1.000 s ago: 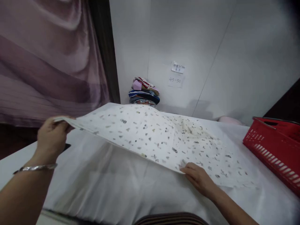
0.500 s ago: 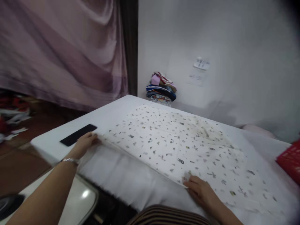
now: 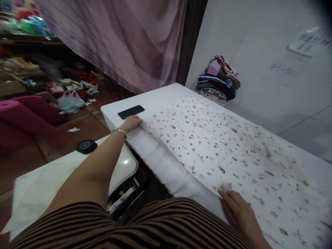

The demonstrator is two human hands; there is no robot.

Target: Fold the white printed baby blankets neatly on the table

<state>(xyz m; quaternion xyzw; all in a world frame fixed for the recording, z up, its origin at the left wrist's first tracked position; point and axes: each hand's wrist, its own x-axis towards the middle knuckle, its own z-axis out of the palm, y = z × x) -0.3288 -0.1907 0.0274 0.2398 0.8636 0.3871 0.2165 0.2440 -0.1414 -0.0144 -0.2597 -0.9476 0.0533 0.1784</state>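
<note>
A white printed fabric (image 3: 207,138) with small plant-like motifs lies spread over the white-covered table (image 3: 160,98). At its far left corner my left hand (image 3: 132,122) pinches the edge, fingers closed on it, a bracelet at the wrist. Closer to my body, my right hand (image 3: 237,207) grips the same front edge, the fabric bunched slightly at the fingertips. Between both hands the edge runs fairly straight. Just beyond my left hand rests a flat black phone-like slab (image 3: 131,111).
Folded cloths (image 3: 219,81) are stacked by the wall. A side table (image 3: 127,162) with a round black object (image 3: 86,146) stands at left, above an open drawer (image 3: 127,197). Pink rolls (image 3: 23,121) and a plastic bag (image 3: 71,102) lie on the floor. A pink curtain (image 3: 145,45) hangs behind.
My view has swung left and down, bringing the side table and floor clutter into sight. Both hands keep hold of the fabric's front edge.
</note>
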